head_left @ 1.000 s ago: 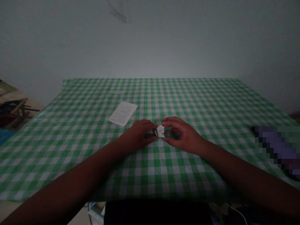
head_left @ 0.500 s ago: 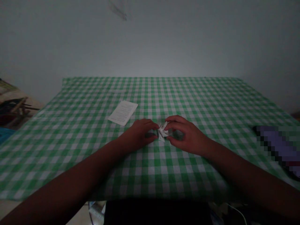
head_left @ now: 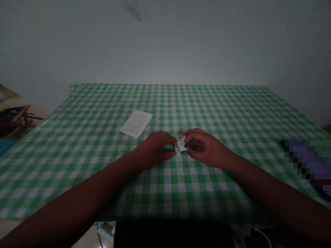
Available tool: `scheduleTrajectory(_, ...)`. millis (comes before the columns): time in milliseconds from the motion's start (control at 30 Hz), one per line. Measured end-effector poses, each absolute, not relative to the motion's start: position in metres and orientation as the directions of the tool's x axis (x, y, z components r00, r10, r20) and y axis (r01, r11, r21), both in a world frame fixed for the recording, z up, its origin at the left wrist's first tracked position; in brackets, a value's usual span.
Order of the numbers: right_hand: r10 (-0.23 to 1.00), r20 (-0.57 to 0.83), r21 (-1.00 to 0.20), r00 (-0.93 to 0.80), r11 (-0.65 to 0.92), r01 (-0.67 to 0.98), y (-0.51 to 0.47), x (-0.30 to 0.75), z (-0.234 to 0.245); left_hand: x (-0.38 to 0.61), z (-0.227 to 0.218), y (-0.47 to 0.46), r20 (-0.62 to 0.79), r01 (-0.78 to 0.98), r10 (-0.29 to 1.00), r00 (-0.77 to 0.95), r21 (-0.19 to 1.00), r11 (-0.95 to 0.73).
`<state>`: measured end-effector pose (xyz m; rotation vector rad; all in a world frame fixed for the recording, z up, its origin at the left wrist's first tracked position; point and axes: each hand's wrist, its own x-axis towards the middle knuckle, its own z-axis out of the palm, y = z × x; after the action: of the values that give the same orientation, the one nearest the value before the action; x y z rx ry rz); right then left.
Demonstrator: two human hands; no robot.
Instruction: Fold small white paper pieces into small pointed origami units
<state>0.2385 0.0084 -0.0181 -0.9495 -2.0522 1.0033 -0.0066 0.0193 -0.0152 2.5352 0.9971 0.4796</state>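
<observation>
Between my two hands, low over the checked cloth, is a small piece of folded white paper [head_left: 180,144] with several pointed flaps fanning out. My left hand [head_left: 159,146] grips its left side, thumb below and fingers above. On the other side my right hand [head_left: 204,146] has its fingertips on the right-hand points, with the fingers curled. My fingertips cover parts of the paper's edges. Beyond my left hand, a flat sheet or small stack of printed paper [head_left: 137,124] lies on the cloth.
A green and white checked tablecloth [head_left: 207,106] covers the table, which stands against a grey wall [head_left: 165,41]. At the right edge lies a dark-rimmed, pixelated flat object [head_left: 307,162]. A white cable [head_left: 261,234] and a power strip [head_left: 105,231] show below the table's front.
The folded paper's right-hand points show more fully now. My right fingertips have shifted slightly to the right along it, while my left hand keeps nearly the same place.
</observation>
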Motion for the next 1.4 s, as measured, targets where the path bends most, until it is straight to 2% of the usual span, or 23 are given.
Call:
scheduleTrajectory(500,0.828,0.228,-0.879,-0.513,0.401,0.256,0.009,0.238,-0.024,-0.006,-0.014,0.018,0.159,0.58,0.707,0.689,0.464,-0.67)
scheduleTrajectory(733,0.845,0.162,-0.913,-0.509,0.324,0.247,0.009,0.237,-0.019,-0.006,-0.017,0.018,0.175,0.587,0.712,0.68,0.451,-0.672)
scheduleTrajectory(1033,0.837,0.282,-0.781,-0.469,0.484,0.395,0.011,0.234,-0.028,-0.003,-0.017,0.017,0.186,0.585,0.715,0.674,0.456,-0.671)
scheduleTrajectory(1300,0.868,0.254,-0.752,-0.426,0.454,0.478,0.009,0.231,-0.025,-0.001,-0.02,0.017,0.198,0.584,0.709,0.676,0.442,-0.681)
scheduleTrajectory(1400,0.877,0.216,-0.777,-0.43,0.421,0.468,0.008,0.232,-0.025,0.0,-0.02,0.017,0.192,0.583,0.712,0.675,0.453,-0.675)
